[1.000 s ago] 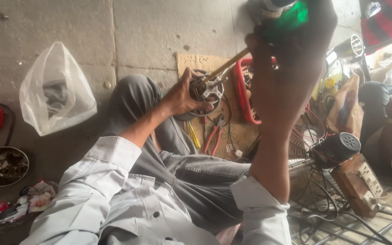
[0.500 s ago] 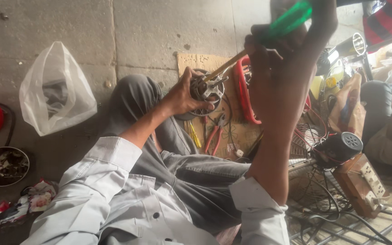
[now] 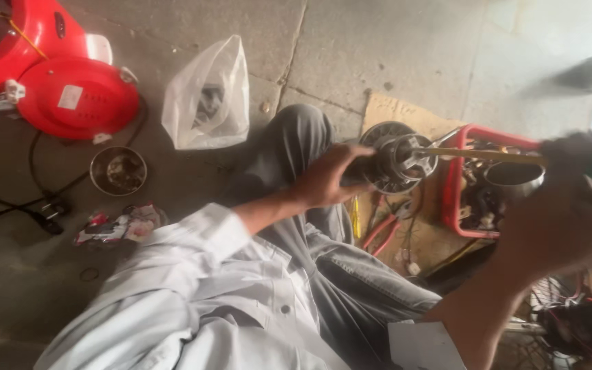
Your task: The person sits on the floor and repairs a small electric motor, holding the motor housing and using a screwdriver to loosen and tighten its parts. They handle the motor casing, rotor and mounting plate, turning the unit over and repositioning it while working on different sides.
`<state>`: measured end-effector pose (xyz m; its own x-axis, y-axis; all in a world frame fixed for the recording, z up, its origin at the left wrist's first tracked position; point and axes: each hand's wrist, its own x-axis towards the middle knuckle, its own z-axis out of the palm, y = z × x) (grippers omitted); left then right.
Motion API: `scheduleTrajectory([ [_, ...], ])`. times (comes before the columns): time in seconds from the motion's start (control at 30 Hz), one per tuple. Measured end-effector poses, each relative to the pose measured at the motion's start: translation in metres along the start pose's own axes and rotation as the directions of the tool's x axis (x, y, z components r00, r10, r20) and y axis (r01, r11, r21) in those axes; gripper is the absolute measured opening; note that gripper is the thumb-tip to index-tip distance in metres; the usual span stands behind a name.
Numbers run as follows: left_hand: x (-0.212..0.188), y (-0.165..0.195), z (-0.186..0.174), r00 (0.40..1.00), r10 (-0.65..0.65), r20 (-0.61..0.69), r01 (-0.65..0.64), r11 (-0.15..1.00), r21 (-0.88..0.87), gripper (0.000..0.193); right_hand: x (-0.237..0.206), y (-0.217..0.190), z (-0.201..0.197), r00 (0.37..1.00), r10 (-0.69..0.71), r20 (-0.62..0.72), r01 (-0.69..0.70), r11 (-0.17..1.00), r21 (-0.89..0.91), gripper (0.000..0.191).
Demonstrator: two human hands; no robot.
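My left hand (image 3: 327, 183) grips a round metal fan motor (image 3: 395, 159) and holds it above my bent knee. My right hand (image 3: 562, 218) is close to the camera at the right, wrapped around the dark green handle of a screwdriver (image 3: 489, 156). The screwdriver's long brass-coloured shaft runs left and its tip meets the centre of the motor. My grey trousers and light shirt sleeves fill the lower middle.
A red plastic crate (image 3: 455, 195) of parts sits on cardboard behind the motor. A clear plastic bag (image 3: 208, 96), a small metal bowl (image 3: 118, 170), a red fan housing (image 3: 70, 96) and black cables lie on the concrete floor at the left. A wire fan guard (image 3: 549, 308) lies at the lower right.
The view has swung left and down, bringing the red fan housing into sight. My right hand has dropped from the top of the frame to the right edge, and the screwdriver now lies nearly level.
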<state>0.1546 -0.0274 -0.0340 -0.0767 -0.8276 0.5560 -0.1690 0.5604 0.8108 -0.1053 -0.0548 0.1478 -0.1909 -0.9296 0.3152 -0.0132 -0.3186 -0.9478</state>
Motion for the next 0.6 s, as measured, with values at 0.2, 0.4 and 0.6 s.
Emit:
scheduleTrajectory([
  [0.2,-0.052,-0.012,-0.06,0.952,-0.214,-0.22,0.25,0.957,0.149,0.015,-0.071,0.021,-0.141,0.944,0.324,-0.058,-0.191,0.684,0.703,0.022],
  [0.4,-0.107,-0.004,-0.153,0.964,-0.257,-0.064,0.243,0.764,0.597,0.018,-0.095,0.063,-0.186,0.94,0.342,0.018,-0.209,0.531,0.821,0.009],
  [0.6,-0.139,-0.041,-0.182,0.803,-0.59,0.084,0.25,0.461,0.852,0.042,-0.073,0.07,-0.124,0.926,0.329,0.187,-0.323,0.432,0.842,0.023],
])
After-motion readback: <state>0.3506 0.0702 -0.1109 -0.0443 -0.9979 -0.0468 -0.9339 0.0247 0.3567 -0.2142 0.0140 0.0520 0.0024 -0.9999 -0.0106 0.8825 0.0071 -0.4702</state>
